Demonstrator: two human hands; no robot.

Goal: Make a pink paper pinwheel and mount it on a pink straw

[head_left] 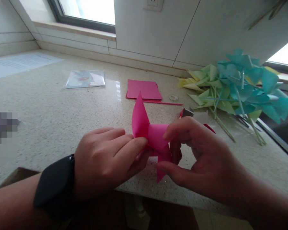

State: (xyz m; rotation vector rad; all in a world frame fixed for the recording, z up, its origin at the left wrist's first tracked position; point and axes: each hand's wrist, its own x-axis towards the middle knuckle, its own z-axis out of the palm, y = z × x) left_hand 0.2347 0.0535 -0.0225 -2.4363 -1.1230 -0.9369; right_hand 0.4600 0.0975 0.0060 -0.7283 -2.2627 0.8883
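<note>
A folded pink paper pinwheel point(146, 131) sits between my two hands just above the front edge of the speckled counter point(62, 115). My left hand point(105, 159), a black watch on its wrist, pinches the paper's middle from the left with fingers pressed together. On the right, my right hand point(194, 156) curls its fingers round one folded flap, thumb under the lower point. One pointed blade of the paper sticks straight up.
A stack of pink paper squares point(144, 89) and a thin pink stick point(162, 103) lie behind. A small tape roll point(173, 97) is beside them. Yellow-green and teal paper pinwheels point(240, 86) are heaped at right. A plastic packet point(85, 79) lies at back left.
</note>
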